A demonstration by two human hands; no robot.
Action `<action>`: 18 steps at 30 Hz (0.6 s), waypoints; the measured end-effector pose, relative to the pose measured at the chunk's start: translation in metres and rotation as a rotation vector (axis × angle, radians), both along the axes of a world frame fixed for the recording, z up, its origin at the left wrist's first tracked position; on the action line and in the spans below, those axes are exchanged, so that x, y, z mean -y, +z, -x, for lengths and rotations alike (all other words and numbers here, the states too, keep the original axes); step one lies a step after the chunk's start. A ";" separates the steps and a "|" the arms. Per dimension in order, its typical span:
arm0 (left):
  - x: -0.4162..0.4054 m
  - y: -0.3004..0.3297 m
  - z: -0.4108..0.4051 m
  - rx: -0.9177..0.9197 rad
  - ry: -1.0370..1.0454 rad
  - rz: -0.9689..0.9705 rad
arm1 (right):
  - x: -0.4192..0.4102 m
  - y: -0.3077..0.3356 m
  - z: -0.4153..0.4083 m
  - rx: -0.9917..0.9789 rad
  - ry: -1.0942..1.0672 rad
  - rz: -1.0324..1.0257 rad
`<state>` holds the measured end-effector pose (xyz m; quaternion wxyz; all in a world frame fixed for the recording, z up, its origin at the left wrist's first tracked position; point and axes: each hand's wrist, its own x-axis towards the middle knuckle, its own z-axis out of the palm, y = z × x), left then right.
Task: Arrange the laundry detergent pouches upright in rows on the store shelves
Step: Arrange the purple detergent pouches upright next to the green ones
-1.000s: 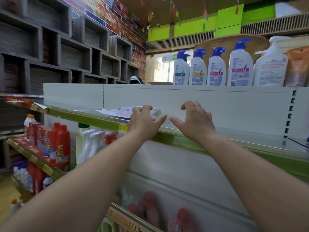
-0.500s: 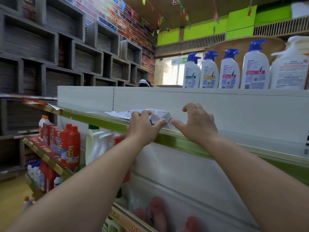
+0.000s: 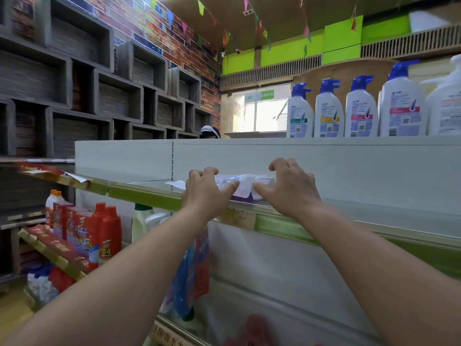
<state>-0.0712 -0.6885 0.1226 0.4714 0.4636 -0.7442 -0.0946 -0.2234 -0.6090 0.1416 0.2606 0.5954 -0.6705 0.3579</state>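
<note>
A: Where are you in the job?

B: You're at the lifting step. One laundry detergent pouch [image 3: 243, 184] lies flat on the upper shelf [image 3: 139, 196], just behind its green front rail, and it has not been stood up yet. A second flat pouch [image 3: 175, 184] appears to lie just to its left, half hidden.

A: And your hands?

B: Both arms reach up and forward, wrists level with the rail. Your left hand [image 3: 204, 193] has its fingers curled over the pouch's left end with the thumb stretched along its front; your right hand [image 3: 290, 187] mirrors that on the right end. I'd call it a pinch from both sides, though whether the fingertips actually clamp the film is hidden behind the knuckles.

A: What does the next move call for?

B: I'd judge you need to tip the pouch onto its base and set it square against the white back panel [image 3: 349, 166]. The film looks limp, so it may slump unless you keep both ends supported. The shampoo bottles [image 3: 356, 108] on top stand well apart from your work.
</note>
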 end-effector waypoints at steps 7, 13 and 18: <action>0.034 0.001 -0.017 0.033 -0.032 -0.004 | 0.029 -0.002 -0.015 -0.009 -0.050 0.007; 0.056 0.004 -0.025 0.055 -0.066 0.016 | 0.045 0.001 -0.022 -0.015 -0.111 0.029; 0.069 0.003 -0.027 0.053 -0.091 0.029 | 0.057 0.009 -0.027 -0.049 -0.164 0.002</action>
